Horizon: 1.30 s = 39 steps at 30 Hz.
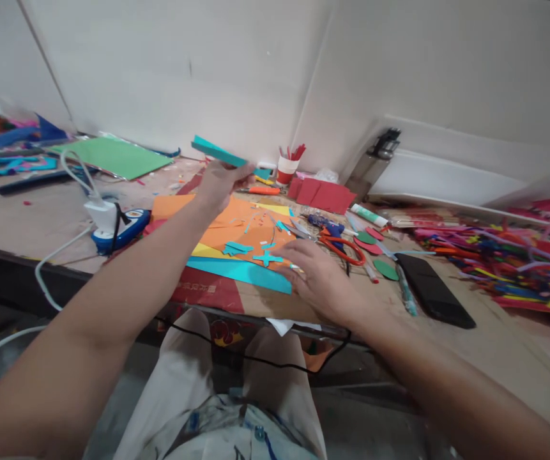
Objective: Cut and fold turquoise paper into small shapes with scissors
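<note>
My left hand (223, 184) is raised above the table's back part and closed on a folded teal paper strip (217, 151), which sticks out beyond the fingers on the left. My right hand (321, 278) is low over the work, thumb and fingers apart, beside a small blue cross-shaped paper cutout (266, 258); whether the fingertips touch it I cannot tell. More blue cut pieces (237, 248) rest on orange paper sheets (227, 214). Under them, a blue sheet (243, 273) lies at the front. Orange-handled scissors (344, 249) are just behind my right hand.
A blue glue gun (331, 229), a glue stick (369, 216), a black phone (434, 289) and a pile of pipe cleaners (509, 255) lie on the right. A bottle (373, 166) leans at the wall. A white charger (101, 215) with cables stands left, near a green sheet (121, 156).
</note>
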Motion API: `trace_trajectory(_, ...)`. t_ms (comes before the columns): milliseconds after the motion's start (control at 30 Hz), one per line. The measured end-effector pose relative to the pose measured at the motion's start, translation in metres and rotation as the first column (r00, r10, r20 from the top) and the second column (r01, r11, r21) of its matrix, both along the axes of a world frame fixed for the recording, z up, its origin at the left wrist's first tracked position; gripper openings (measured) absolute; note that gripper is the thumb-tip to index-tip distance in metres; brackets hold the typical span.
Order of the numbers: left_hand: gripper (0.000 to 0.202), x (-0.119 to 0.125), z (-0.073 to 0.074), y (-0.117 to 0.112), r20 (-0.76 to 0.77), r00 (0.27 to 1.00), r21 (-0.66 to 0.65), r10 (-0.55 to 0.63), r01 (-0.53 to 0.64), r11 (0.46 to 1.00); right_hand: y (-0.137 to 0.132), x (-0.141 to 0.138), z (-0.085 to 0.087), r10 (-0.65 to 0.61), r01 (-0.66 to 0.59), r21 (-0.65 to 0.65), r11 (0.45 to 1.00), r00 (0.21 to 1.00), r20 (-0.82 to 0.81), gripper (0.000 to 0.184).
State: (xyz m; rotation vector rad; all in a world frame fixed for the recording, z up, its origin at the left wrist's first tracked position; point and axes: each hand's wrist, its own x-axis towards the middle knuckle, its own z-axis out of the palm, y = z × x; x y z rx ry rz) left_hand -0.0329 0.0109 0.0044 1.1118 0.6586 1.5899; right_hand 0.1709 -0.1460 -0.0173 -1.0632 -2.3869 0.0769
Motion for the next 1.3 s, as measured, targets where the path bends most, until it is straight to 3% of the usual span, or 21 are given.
trace_trajectory(33,0.018,0.005,-0.001,-0.004,0.002,1.0,0.007,-0.029,0.029,1.0,0.006,-0.003,0.003,-0.045,0.051,0.036,0.998,0.99,-0.131,0.024)
trace_trajectory(100,0.017,0.015,-0.004,-0.012,0.006,0.996,0.008,-0.094,0.094,0.996,0.024,-0.009,0.011,-0.189,0.195,-0.02,0.981,0.909,-0.373,0.03)
trace_trajectory(200,0.017,0.027,-0.011,-0.023,-0.016,0.981,0.055,-0.193,0.194,0.979,0.056,-0.018,0.019,-0.302,0.261,-0.155,0.953,0.767,-0.567,0.05)
trace_trajectory(267,0.017,0.032,-0.017,-0.027,-0.039,0.982,0.112,-0.183,0.186,0.976,0.073,-0.023,0.02,-0.338,0.244,-0.235,0.941,0.719,-0.607,0.053)
trace_trajectory(333,0.018,0.035,-0.022,-0.029,-0.091,0.986,0.16,-0.14,0.153,0.975,0.081,-0.025,0.018,-0.359,0.195,-0.314,0.929,0.677,-0.642,0.043)
trace_trajectory(467,0.017,0.038,-0.029,-0.031,-0.159,0.986,0.131,-0.055,0.076,0.989,0.08,-0.023,0.011,-0.336,0.05,-0.394,0.918,0.628,-0.702,0.033)
trace_trajectory(567,0.017,0.041,-0.03,-0.035,-0.129,0.988,0.133,-0.083,0.1,0.986,0.074,-0.02,0.012,-0.316,-0.007,-0.391,0.92,0.575,-0.755,0.028)
trace_trajectory(667,0.018,0.045,-0.028,-0.039,-0.097,0.985,0.148,-0.144,0.157,0.976,0.071,-0.018,0.014,-0.305,-0.004,-0.374,0.928,0.57,-0.763,0.026)
trace_trajectory(867,0.025,0.036,-0.017,-0.036,-0.037,0.973,0.112,-0.228,0.231,0.967,0.074,-0.011,0.014,-0.355,-0.044,-0.434,0.9,0.505,-0.787,0.027)
trace_trajectory(967,0.031,0.03,-0.012,-0.032,0.026,0.968,0.116,-0.249,0.244,0.963,0.075,-0.007,0.012,-0.338,0.031,-0.382,0.924,0.536,-0.774,0.026)
trace_trajectory(1133,0.028,0.03,-0.01,-0.03,0.094,0.966,0.083,-0.24,0.232,0.969,0.071,-0.004,0.01,-0.234,0.21,-0.123,0.97,0.664,-0.71,0.018)
trace_trajectory(1300,0.025,0.033,-0.009,-0.031,0.136,0.97,0.039,-0.204,0.2,0.979,0.069,-0.004,0.008,-0.211,0.232,-0.062,0.971,0.702,-0.68,0.015)
